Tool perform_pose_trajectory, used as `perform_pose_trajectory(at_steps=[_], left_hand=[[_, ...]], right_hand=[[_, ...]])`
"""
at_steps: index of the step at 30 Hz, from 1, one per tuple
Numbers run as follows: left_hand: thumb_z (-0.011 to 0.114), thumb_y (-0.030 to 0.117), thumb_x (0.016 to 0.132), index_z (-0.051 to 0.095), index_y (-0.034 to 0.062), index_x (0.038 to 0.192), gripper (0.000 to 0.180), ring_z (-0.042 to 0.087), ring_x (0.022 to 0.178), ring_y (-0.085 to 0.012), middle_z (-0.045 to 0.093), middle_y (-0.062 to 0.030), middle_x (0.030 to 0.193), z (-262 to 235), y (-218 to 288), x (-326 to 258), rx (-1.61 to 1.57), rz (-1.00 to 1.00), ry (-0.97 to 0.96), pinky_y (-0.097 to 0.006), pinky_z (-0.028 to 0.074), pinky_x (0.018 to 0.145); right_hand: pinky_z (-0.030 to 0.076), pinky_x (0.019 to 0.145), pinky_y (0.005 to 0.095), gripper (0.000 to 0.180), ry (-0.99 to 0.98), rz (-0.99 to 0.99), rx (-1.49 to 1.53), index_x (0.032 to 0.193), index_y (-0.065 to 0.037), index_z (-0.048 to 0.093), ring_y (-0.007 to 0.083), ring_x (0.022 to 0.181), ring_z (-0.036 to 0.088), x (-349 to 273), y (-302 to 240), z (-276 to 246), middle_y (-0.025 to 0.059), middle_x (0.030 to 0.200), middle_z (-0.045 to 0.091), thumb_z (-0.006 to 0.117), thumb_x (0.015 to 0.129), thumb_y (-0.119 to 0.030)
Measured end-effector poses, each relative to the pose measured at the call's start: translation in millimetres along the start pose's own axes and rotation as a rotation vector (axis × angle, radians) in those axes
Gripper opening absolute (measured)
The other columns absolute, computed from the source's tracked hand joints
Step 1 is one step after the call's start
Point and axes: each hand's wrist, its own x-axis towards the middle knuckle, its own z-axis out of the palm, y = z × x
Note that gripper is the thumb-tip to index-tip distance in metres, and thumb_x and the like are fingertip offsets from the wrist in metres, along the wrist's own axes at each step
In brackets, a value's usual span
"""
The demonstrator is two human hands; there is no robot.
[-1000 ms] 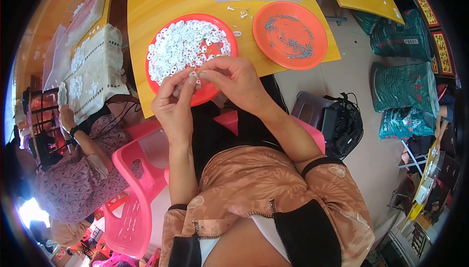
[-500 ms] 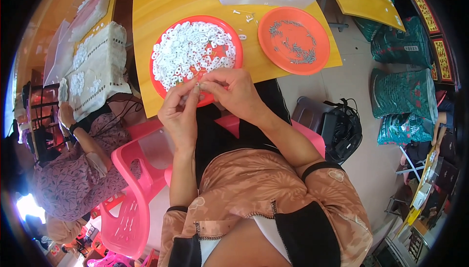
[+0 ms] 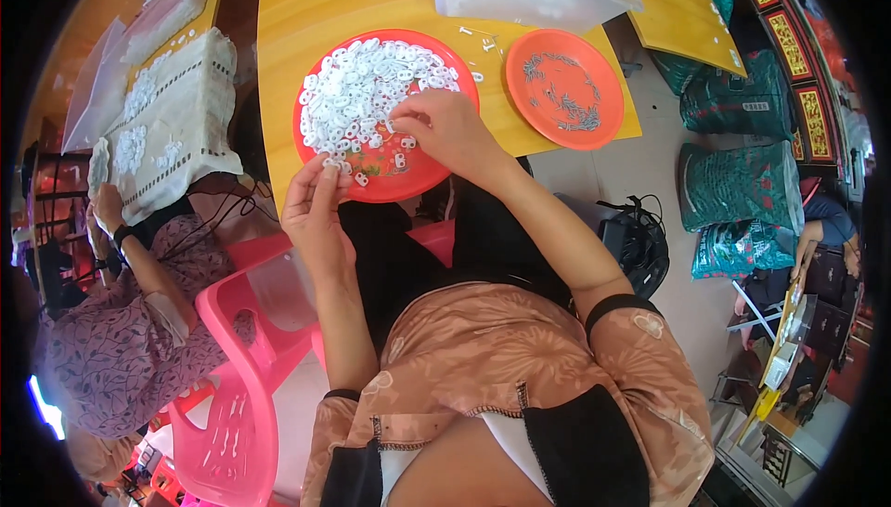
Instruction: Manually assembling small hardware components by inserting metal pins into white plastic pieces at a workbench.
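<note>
left grip (image 3: 316,214): pinching white pieces (image 3: 335,164) | right grip (image 3: 445,131): over red tray (image 3: 399,190) | orange plate (image 3: 535,119): grey pins (image 3: 583,118)

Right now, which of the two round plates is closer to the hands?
The red plate on the left, heaped with white pieces: the left hand and right hand are at it. The orange plate holds grey pins, with neither hand there.

Open tabletop left of and beyond the red tray (image 3: 419,175), tighter to its right.
A hand could cross the yellow table (image 3: 320,1) on the tray's left and far sides. Right of the tray, loose small parts (image 3: 477,76) and the orange plate (image 3: 609,66) crowd the way; beyond them, the translucent bin (image 3: 520,7) stands tall. The left hand (image 3: 316,210) blocks the tray's near-left rim, the right hand (image 3: 444,128) its right portion.
</note>
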Motion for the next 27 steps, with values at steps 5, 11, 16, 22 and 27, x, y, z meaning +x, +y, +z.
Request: perform_pose_trajectory(at_steps=[5,11,16,22,27], left_hand=[[0.059,-0.001,0.083,0.060,-0.0034,0.103,0.020,0.061,0.071,-0.0108,0.063,-0.0072,0.083,-16,0,2,-0.057,0.011,0.032,-0.021,0.050,0.067],[0.060,0.000,0.083,0.060,-0.0022,0.103,0.020,0.060,0.071,-0.0101,0.063,-0.0055,0.083,-27,0,2,-0.120,-0.017,0.054,-0.020,0.049,0.066],[0.060,0.000,0.083,0.061,-0.0014,0.103,0.020,0.060,0.071,-0.0100,0.063,-0.0052,0.082,-27,0,1,-0.142,-0.033,0.050,-0.020,0.048,0.066],[0.060,0.000,0.083,0.060,-0.0022,0.100,0.017,0.061,0.070,-0.0100,0.064,-0.0061,0.081,-14,1,-8,-0.126,-0.035,-0.007,-0.019,0.047,0.064],[0.060,0.000,0.083,0.060,-0.0018,0.101,0.018,0.061,0.071,-0.0104,0.064,-0.0062,0.083,-7,3,-12,-0.075,-0.018,-0.042,-0.019,0.048,0.065]], right_hand=[[0.048,0.065,0.0435,0.014,-0.070,-0.072,-0.326,0.072,-0.004,0.066,0.0337,0.071,0.060,24,10,32,0.0162,0.072,0.061,0.059,0.074,-0.016],[0.046,0.066,0.0409,0.017,-0.205,-0.043,-0.459,0.079,-0.005,0.067,0.0316,0.075,0.060,35,4,40,0.0128,0.078,0.062,0.059,0.077,-0.020],[0.047,0.065,0.0386,0.016,-0.206,-0.056,-0.409,0.083,-0.003,0.067,0.0299,0.073,0.060,33,14,46,0.0136,0.074,0.062,0.064,0.075,-0.017],[0.043,0.054,0.0258,0.017,-0.332,0.456,0.360,0.082,0.000,0.067,0.0123,0.055,0.054,15,-29,23,0.0068,0.064,0.060,0.068,0.079,-0.017],[0.039,0.052,0.0200,0.017,-0.370,0.539,0.672,0.083,-0.001,0.068,0.0068,0.055,0.051,2,-33,22,0.0008,0.063,0.059,0.068,0.080,-0.018]])
